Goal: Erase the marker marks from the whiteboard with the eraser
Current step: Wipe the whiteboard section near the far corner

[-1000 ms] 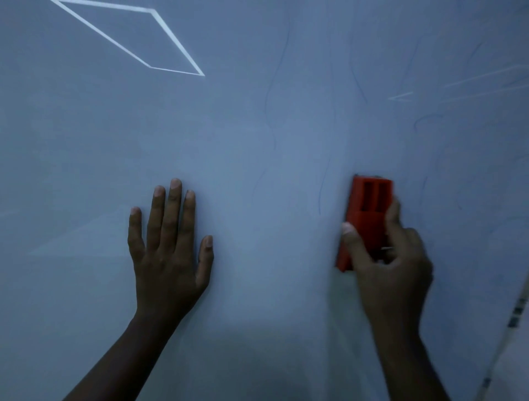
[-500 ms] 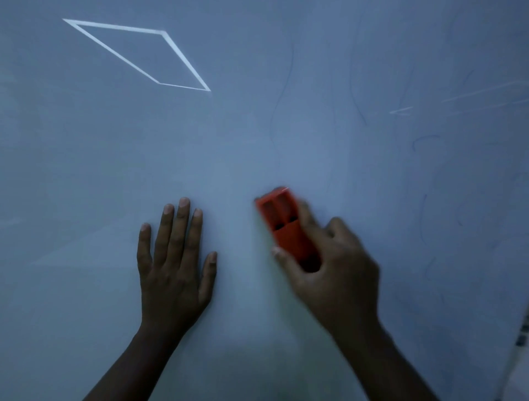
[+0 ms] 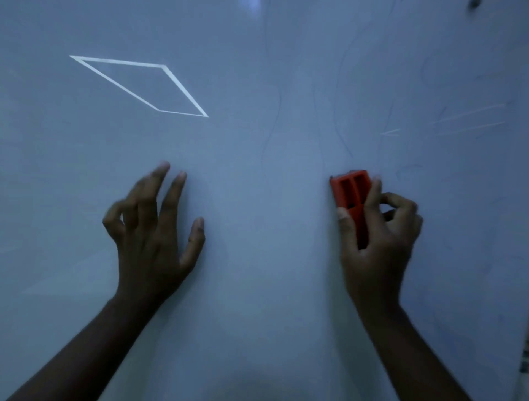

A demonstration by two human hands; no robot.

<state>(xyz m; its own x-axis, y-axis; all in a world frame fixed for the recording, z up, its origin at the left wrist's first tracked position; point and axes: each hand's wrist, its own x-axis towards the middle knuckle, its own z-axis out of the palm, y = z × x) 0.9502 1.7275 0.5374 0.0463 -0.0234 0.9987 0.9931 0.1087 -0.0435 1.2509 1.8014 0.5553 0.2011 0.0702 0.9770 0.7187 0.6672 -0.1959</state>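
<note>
Whiteboard (image 3: pixel 257 257) filling the whole view, dim and bluish. Right hand (image 3: pixel 378 243) clamped on an orange eraser (image 3: pixel 350 194): thumb along its left side, forefinger along its right, the other fingers curled beside it. Eraser flat against the board, right of centre, long side running roughly up and down, two slots showing in its upper end. Left hand (image 3: pixel 154 229) holding nothing, fingers apart and loosely bent, two fingertips reaching toward the board left of centre, thumb spread to the right; blurred, so contact with the board not certain. Hands well apart, about level with each other, both forearms entering from the bottom edge.

Faint marker marks (image 3: pixel 274 120) as thin wavy lines running down the board between the hands and above the eraser; more faint scrawls toward the right edge. Bright white outline of a slanted four-sided shape (image 3: pixel 183 88) toward the upper left corner, looking like reflected light, and a few pale streaks (image 3: pixel 469 117) at upper right. Small dark smudge (image 3: pixel 473 3) at the top right corner. Sliver of a pale strip at the lower right edge, too small to tell.
</note>
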